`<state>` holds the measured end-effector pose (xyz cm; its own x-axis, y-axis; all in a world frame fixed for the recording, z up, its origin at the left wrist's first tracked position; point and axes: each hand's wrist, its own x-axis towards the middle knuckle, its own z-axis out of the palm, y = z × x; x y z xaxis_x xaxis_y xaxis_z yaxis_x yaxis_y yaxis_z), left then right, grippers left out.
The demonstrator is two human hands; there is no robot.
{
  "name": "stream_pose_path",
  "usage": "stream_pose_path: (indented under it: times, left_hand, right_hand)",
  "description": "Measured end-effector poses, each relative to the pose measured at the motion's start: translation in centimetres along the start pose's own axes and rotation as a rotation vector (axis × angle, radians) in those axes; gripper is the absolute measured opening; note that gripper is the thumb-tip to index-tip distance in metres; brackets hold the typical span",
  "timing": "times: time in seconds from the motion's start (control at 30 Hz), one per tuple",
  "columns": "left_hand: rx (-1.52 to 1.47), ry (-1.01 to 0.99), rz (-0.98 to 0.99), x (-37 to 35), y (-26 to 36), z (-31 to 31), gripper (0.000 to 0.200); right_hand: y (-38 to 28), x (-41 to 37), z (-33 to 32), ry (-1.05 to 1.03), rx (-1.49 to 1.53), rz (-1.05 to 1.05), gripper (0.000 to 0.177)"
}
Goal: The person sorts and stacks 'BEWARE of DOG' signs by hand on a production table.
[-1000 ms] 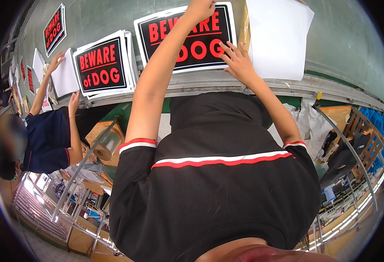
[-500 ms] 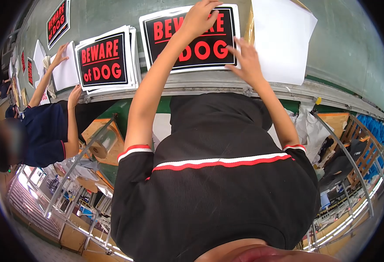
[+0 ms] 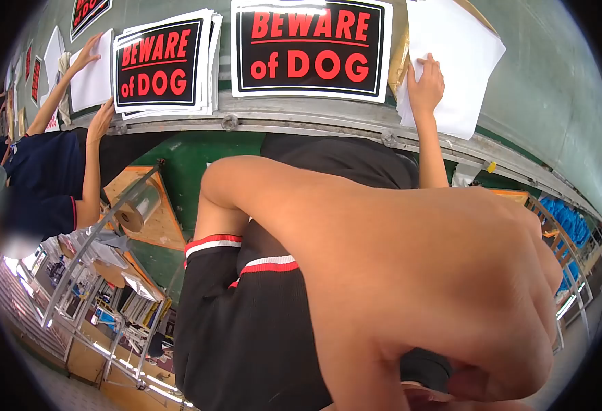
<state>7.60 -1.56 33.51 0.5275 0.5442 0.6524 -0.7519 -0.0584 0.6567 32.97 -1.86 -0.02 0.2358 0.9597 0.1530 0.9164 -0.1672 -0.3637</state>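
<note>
My left hand [image 3: 451, 281] is very large and close to the camera, raised in front of my mouth. Its fingers curve downward with the thumb apart; the fingertips are partly hidden and nothing shows in it. Over on the right, my right hand [image 3: 425, 85] rests with fingers extended on the left part of a stack of white sheets [image 3: 462, 75]. Brown wrapping paper [image 3: 399, 61] sticks out beside that stack. To its left lies a black sign [image 3: 311, 55] with red "BEWARE of DOG" lettering and a white border, touched by neither hand.
A pile of the same signs [image 3: 157, 68] lies further left, where a co-worker's hands [image 3: 95, 116] touch it and a white stack [image 3: 92, 79]. A metal rail [image 3: 301, 120] edges the green table. Below stands a frame with a roll [image 3: 140, 209].
My left hand has left the sign and come up to my mouth. My right hand has moved right from the sign onto the white sheets. The view has shifted slightly.
</note>
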Motion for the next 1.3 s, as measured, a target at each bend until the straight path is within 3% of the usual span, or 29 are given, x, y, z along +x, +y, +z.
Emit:
stream_pose_path:
  times: [0.07, 0.17, 0.27, 0.37, 0.5, 0.7, 0.9, 1.03, 1.1, 1.13, 1.17, 1.2, 1.27, 1.3]
  left_hand:
    - [-0.015, -0.006, 0.013, -0.1, 0.2, 0.3, 0.012]
    - [-0.03, -0.008, 0.026, -0.3, 0.6, 0.5, 0.013]
    - [-0.042, -0.003, 0.035, -0.5, 1.3, 0.4, 0.013]
    - [-0.046, -0.004, 0.043, -0.8, 3.4, 0.3, 0.014]
    - [-0.101, -0.021, 0.055, -2.1, 8.8, -0.6, 0.016]
    - [-0.185, -0.022, 0.087, -2.7, 16.4, -1.3, 0.018]
    - [0.025, -0.061, 0.303, -3.8, 12.7, 2.1, 0.022]
    - [0.052, -0.254, 0.098, -4.8, 11.7, 2.1, 0.033]
    - [-0.124, -0.387, -0.062, -3.5, 10.5, -1.5, 0.035]
    - [-0.038, -0.404, -0.134, -4.0, 9.9, -2.2, 0.039]
    - [0.049, -0.373, -0.146, -5.3, 8.7, -3.1, 0.059]
    - [0.013, -0.413, -0.374, -5.9, 7.7, -5.4, 0.061]
    - [0.399, 0.092, -0.626, -10.3, 6.0, -8.4, 0.038]
    - [0.707, 0.431, -0.85, -13.1, 4.9, -9.6, 0.046]
  right_hand:
    - [-0.5, 0.4, -0.7, -0.063, 0.117, 0.097, 0.035]
    - [-2.5, 1.2, -1.5, 0.123, 0.059, -0.094, 0.03]
    - [-6.6, 1.9, -2.4, 0.161, 0.065, -0.356, 0.022]
    - [-10.9, 1.2, -1.9, 0.04, 0.097, -0.578, 0.018]
    - [-14.5, -1.4, 0.4, -0.212, 0.174, -0.704, 0.016]
    - [-17.0, -4.1, 2.1, -0.344, 0.135, -0.844, 0.016]
    - [-18.3, -4.2, 2.2, -0.423, 0.091, -0.893, 0.02]
    - [-18.2, -4.2, 2.5, -0.486, 0.054, -0.919, 0.023]
    - [-18.0, -4.2, 2.7, -0.474, 0.047, -0.952, 0.026]
    - [-18.0, -4.3, 2.6, -0.479, 0.032, -0.968, 0.027]
    - [-18.0, -4.4, 2.6, -0.488, 0.016, -0.984, 0.027]
    - [-18.2, -4.5, 2.5, -0.506, 0.028, -0.977, 0.027]
    - [-18.4, -4.7, 2.4, -0.546, 0.051, -0.96, 0.027]
    - [-18.5, -4.8, 2.4, -0.546, 0.053, -0.967, 0.027]
